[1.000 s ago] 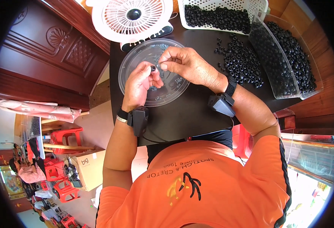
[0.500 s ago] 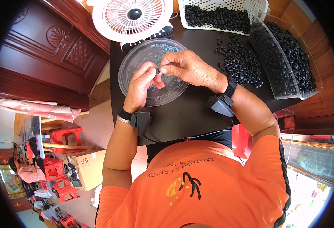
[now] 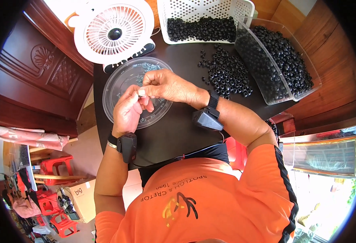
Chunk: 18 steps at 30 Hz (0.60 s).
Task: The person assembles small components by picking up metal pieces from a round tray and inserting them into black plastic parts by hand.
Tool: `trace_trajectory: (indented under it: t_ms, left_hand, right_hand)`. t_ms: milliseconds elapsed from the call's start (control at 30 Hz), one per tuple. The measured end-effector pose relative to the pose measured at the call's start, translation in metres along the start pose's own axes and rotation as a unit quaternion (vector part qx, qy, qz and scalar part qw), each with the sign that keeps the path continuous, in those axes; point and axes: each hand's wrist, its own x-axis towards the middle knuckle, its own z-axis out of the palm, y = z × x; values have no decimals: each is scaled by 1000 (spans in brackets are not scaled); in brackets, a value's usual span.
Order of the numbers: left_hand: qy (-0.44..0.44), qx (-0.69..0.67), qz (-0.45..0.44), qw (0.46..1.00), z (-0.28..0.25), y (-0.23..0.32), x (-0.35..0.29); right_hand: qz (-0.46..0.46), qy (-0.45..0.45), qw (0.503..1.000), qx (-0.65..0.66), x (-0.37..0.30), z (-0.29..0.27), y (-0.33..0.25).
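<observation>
My left hand [image 3: 127,111] is closed in a pinch on a small black ring-shaped piece, now almost wholly covered by fingertips. Thumb and forefinger of my right hand [image 3: 168,86] press together against the left fingertips; whatever they grip is too small to make out. Both hands are above a round clear plastic tray [image 3: 114,87], toward its right side. Small bluish-clear bits [image 3: 149,67] lie in the tray's far part, and others show partly behind my hands. To the right, a spread of loose black ring-shaped pieces [image 3: 228,75] lies on the dark table [image 3: 174,135].
A white fan [image 3: 115,34] stands behind the tray. At the back, a white perforated basket [image 3: 204,9] holds many black pieces. A clear bin [image 3: 285,97] of black pieces stands at the table's right side. Red stools [image 3: 56,166] and a cardboard box [image 3: 82,198] are on the floor at left.
The whole view has shifted, with the table things now further left and lower. My hands stay together over the tray; the black piece, plainer before, is now mostly covered by my fingertips.
</observation>
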Motion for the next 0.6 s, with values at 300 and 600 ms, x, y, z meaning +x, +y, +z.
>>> trace_trajectory:
  t_ms: [300, 600]
  left_hand:
    - [-7, 31, 23, 999, 4, 7, -3]
    - [27, 26, 34, 999, -7, 12, -3]
  right_hand:
    - [-98, 300, 757, -573, 2, -80, -12]
    - [109, 300, 627, -711, -12, -149, 10]
